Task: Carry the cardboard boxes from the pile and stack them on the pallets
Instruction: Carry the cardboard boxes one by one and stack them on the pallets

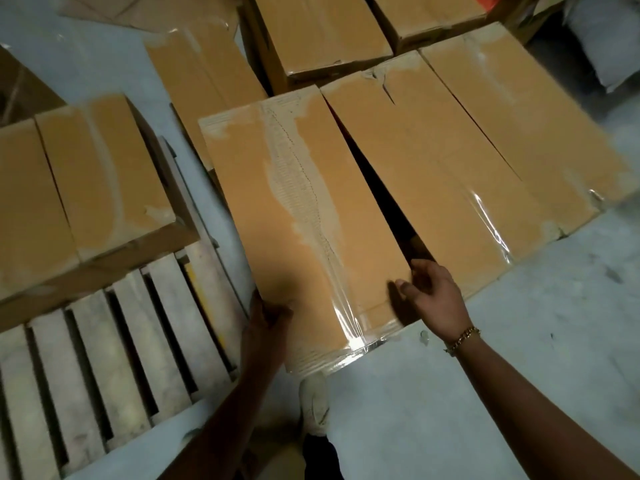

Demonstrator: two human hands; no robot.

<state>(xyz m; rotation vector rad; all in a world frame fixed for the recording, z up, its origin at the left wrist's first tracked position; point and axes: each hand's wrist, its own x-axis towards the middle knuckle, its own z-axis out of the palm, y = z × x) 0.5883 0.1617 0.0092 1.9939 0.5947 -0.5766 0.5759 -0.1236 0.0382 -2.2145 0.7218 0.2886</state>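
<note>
A long taped cardboard box (298,216) lies in the middle, its near end toward me. My left hand (268,318) grips its near left edge, thumb on top. My right hand (433,296) holds the near right corner, fingers curled into the dark gap beside the neighbouring box (440,174). To the left a white slatted wooden pallet (114,355) carries two boxes (76,181) side by side at its far end.
More boxes of the pile lie behind and to the right (519,109), with others at the back (322,32) and one on the floor (201,77). The grey floor (519,341) spreads to the right. A white shoe (313,403) shows below the box.
</note>
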